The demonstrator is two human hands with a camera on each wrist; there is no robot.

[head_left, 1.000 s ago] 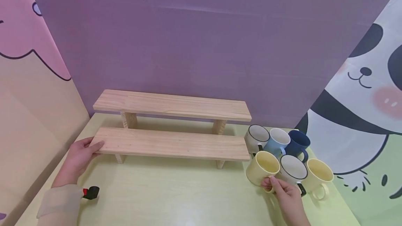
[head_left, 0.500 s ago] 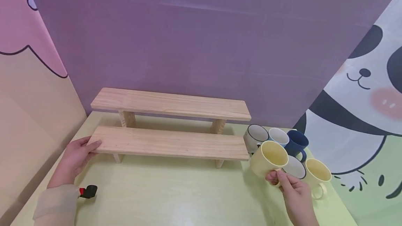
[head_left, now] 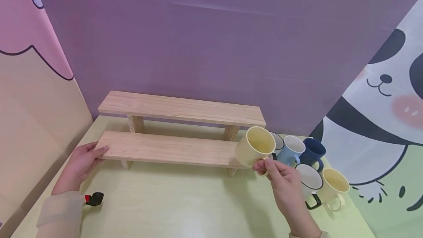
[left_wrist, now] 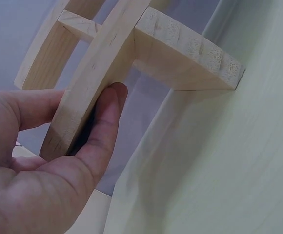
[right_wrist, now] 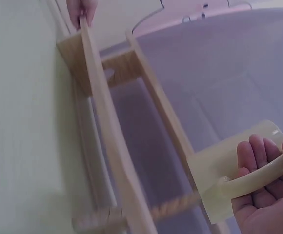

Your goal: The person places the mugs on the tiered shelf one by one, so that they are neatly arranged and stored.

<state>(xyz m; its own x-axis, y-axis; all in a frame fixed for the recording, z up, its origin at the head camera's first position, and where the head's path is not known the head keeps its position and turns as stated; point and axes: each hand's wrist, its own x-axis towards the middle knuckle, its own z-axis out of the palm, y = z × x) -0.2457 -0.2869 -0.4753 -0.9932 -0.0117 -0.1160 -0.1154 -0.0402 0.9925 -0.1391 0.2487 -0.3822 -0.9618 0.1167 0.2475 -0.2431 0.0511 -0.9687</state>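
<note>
A two-tier wooden shelf stands on the table against the purple backdrop. My left hand grips the left end of its lower board, thumb on top and fingers beneath; the left wrist view shows the board between them. By its handle, my right hand holds a pale yellow mug, upright and raised, overlapping the right end of the lower board in the head view. In the right wrist view, the fingers curl through the mug's handle.
Right of the shelf several mugs are grouped: a white one with black handle, another yellow mug, a light blue mug, a navy mug and a partly hidden black-rimmed white mug. Walls enclose the table.
My right hand has lifted the yellow mug from the front of the mug group and carried it left and up toward the shelf. The left hand has kept its grip on the board.
</note>
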